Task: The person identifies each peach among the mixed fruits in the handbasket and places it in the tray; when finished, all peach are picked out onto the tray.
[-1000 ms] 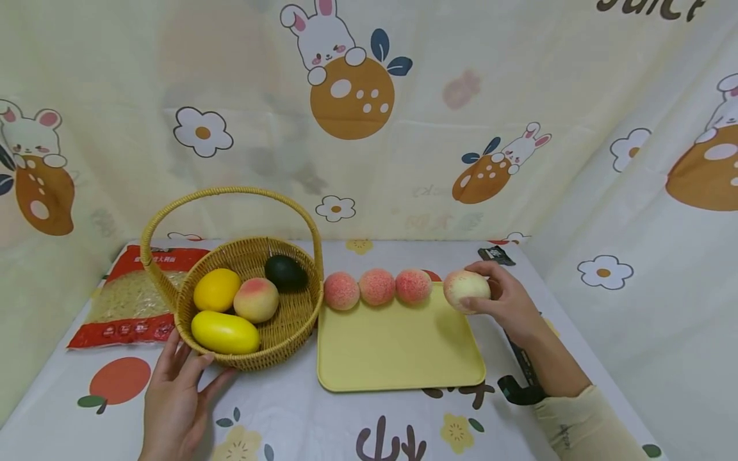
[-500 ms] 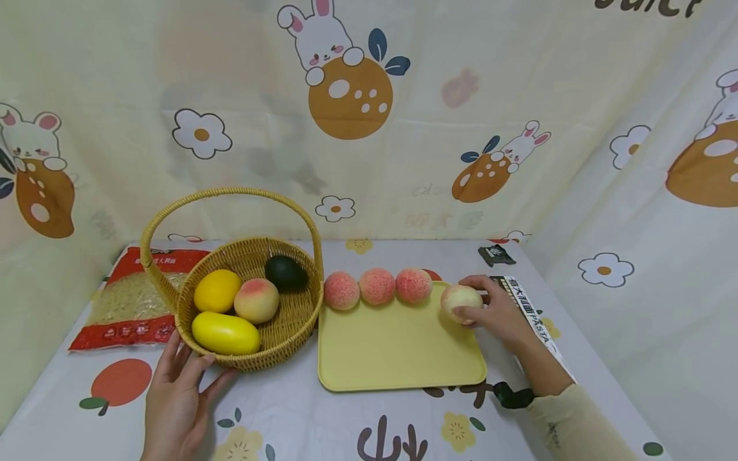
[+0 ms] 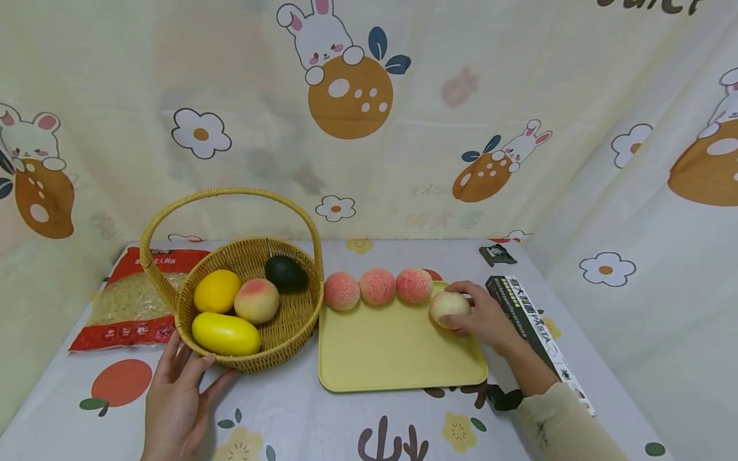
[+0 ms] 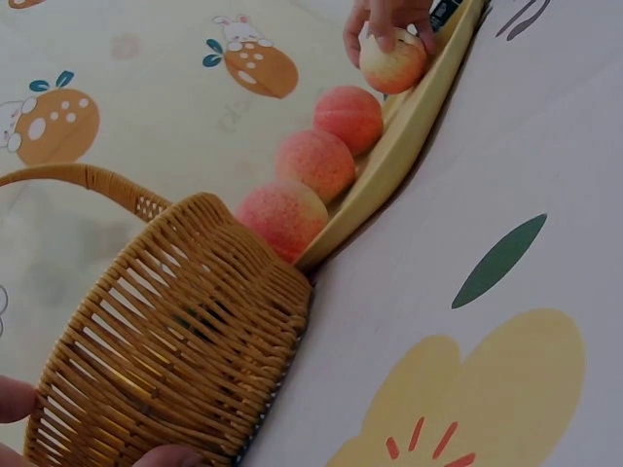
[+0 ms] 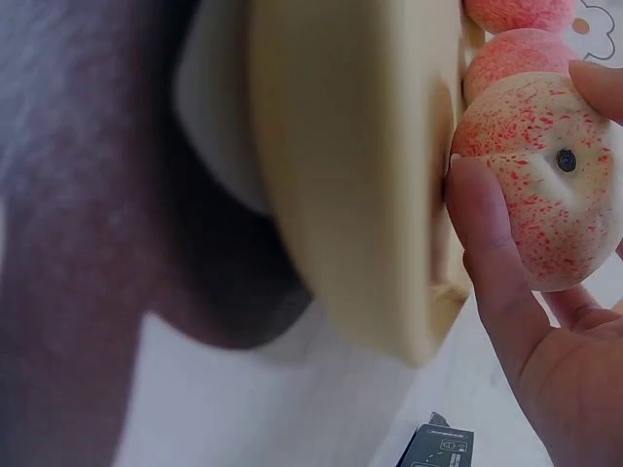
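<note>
Head view: right hand (image 3: 483, 317) pinches pale peach (image 3: 447, 308) at far right corner of yellow tray (image 3: 398, 355), near three pink peaches (image 3: 377, 286); left hand (image 3: 177, 397), fingers spread, touches wicker basket (image 3: 288, 349).

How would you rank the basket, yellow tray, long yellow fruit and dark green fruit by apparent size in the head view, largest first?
1. Basket, handle included
2. Yellow tray
3. Long yellow fruit
4. Dark green fruit
</note>
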The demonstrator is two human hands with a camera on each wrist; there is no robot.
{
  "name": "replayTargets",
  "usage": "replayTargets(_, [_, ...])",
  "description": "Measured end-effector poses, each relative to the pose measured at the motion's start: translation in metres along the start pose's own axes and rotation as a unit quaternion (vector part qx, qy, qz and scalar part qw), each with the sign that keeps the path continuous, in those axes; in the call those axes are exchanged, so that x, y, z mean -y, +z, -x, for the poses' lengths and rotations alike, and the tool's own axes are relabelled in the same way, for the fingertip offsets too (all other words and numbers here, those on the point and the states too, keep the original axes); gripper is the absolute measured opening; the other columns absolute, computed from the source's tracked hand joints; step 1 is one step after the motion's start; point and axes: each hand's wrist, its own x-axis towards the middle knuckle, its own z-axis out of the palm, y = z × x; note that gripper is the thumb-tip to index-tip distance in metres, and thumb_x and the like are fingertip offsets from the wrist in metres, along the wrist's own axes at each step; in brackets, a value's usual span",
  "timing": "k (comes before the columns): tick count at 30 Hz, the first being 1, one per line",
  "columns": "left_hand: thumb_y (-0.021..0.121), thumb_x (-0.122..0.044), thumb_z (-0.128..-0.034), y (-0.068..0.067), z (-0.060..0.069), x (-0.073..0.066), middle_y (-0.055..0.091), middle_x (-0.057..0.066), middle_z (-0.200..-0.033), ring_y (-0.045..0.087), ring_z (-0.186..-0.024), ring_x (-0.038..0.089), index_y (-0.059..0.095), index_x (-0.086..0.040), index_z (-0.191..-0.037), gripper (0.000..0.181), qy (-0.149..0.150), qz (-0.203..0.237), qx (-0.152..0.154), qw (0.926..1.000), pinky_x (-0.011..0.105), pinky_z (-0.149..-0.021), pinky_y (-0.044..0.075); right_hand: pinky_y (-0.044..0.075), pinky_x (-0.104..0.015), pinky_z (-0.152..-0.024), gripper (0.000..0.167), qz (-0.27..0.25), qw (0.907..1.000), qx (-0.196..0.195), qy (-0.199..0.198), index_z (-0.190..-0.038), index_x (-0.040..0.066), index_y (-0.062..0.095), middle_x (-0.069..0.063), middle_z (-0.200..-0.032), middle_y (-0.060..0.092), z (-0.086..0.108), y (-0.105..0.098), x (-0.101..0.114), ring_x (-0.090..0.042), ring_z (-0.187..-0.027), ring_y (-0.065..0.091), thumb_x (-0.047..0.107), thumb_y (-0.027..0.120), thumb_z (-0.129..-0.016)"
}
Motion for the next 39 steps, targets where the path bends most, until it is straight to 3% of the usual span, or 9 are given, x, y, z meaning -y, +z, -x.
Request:
replayTargets(17, [0.054, -0.009, -0.1079, -0.001, 0.000, 0.002, 0.010, -0.008, -0.179, 0.029, -0.159, 0.027, 0.015, -0.054, -0.164, 0.082, -0.002, 0.004, 0.000, 1.0000, 0.050, -0.100, 0.057, 0.065, -0.034, -0.077, 0.071, 0.030, 0.9993, 0.007, -0.023, -0.146, 0.011, 0.053, -0.018, -0.149, 0.051, 0.007, 0.003, 0.001, -0.041, -0.123, 0.056, 0.028, 0.088, -0.086])
replayTargets(26, [0.054, -0.009, -0.1078, 0.000, -0.001, 0.001, 0.010, -0.008, -0.179, 0.029, -0.159, 0.027, 0.015, -0.055, -0.164, 0.082, -0.001, 0.005, 0.001, 1.0000, 0.050, -0.100, 0.057, 0.067, -0.035, -0.077, 0.074, -0.001, 0.9998, 0.000, -0.021, -0.147, 0.011, 0.051, -0.019, -0.158, 0.045, 0.022, -0.006, 0.005, -0.052, -0.142, 0.045, 0.026, 0.089, -0.086])
replayTargets(30, [0.054, -0.009, -0.1079, -0.001, -0.001, 0.001, 0.011, -0.008, -0.179, 0.029, -0.159, 0.026, 0.016, -0.055, -0.164, 0.082, -0.002, 0.007, 0.003, 1.0000, 0.049, -0.100, 0.057, 0.068, -0.036, -0.077, 0.076, -0.004, 0.9995, -0.014, -0.026, -0.151, 0.011, 0.048, -0.019, -0.161, 0.041, 0.031, -0.011, 0.005, -0.050, -0.144, 0.045, 0.029, 0.088, -0.088])
replayTargets(33, [0.054, -0.009, -0.1080, -0.002, 0.000, 0.001, 0.012, -0.006, -0.179, 0.031, -0.157, 0.025, 0.018, -0.055, -0.163, 0.081, -0.001, 0.008, 0.006, 1.0000, 0.049, -0.099, 0.058, 0.066, -0.037, -0.084, 0.075, 0.027, 0.9983, -0.038, -0.036, -0.151, 0.013, 0.049, -0.016, -0.161, 0.042, 0.040, -0.013, 0.008, -0.045, -0.143, 0.048, 0.033, 0.086, -0.089])
replayTargets(39, [0.053, -0.009, -0.1081, -0.003, 0.000, 0.001, 0.012, -0.006, -0.179, 0.030, -0.157, 0.026, 0.018, -0.055, -0.164, 0.080, 0.003, 0.007, 0.011, 0.9999, 0.048, -0.098, 0.058, 0.061, -0.034, -0.089, 0.071, 0.053, 0.9938, -0.073, -0.064, -0.151, 0.015, 0.051, -0.012, -0.158, 0.047, 0.059, -0.013, 0.027, -0.040, -0.139, 0.054, 0.029, 0.085, -0.090])
